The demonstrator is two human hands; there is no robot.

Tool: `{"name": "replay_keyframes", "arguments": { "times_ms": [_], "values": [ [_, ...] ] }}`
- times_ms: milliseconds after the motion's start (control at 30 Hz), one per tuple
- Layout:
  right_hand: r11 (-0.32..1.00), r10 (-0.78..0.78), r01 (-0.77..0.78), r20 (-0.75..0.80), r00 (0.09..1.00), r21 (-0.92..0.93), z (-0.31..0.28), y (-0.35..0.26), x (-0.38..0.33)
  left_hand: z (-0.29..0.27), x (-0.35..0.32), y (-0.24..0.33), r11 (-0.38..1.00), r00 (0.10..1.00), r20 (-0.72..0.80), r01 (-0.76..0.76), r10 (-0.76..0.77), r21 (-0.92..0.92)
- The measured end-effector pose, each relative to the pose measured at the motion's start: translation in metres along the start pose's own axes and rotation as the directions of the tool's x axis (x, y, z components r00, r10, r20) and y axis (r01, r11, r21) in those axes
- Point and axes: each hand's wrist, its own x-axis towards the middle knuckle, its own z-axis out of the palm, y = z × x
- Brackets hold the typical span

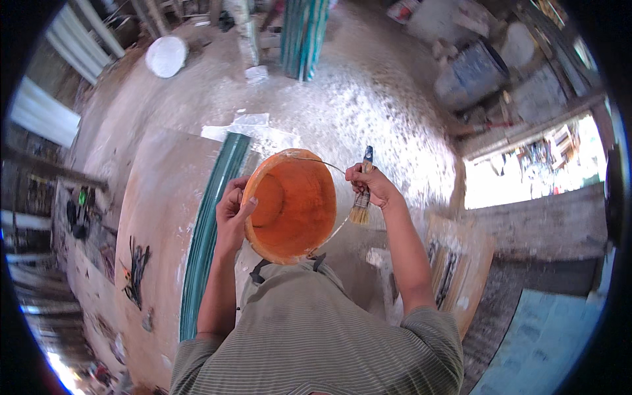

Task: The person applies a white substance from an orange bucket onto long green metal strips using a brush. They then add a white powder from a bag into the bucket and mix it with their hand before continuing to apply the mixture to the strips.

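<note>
An orange bucket (299, 207) is tilted in front of my body, its mouth turned up toward me; inside I see bare orange walls with faint stains. My left hand (232, 212) grips its left rim, thumb over the edge. On the other side my right hand (370, 184) has its fingers closed around a paintbrush (359, 214), dark handle end up and pale bristles down. Those same fingers pinch the bucket's thin wire handle (334, 166).
A long green ridged strip (209, 227) lies on a large board (155, 217) at left, with dark tools (136, 270) beyond it. Farther off stand a green striped post (305, 39), a white round lid (166, 56) and a blue-grey barrel (471, 76). A wooden frame (457, 276) lies at right.
</note>
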Motion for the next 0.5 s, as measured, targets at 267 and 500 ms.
{"name": "replay_keyframes", "arguments": {
  "times_ms": [267, 500],
  "values": [
    [0.926, -0.185, 0.203, 0.087, 0.979, -0.319, 0.047, -0.078, 0.107, -0.053, 0.009, 0.004, 0.973, 0.926, -0.378, -0.084, -0.004, -0.217],
    [0.434, -0.35, 0.347, 0.199, 0.915, -0.832, 0.101, -0.1, 0.16, -0.063, 0.007, 0.009, 0.986, 0.829, -0.558, -0.124, 0.04, -0.113]
  ]
}}
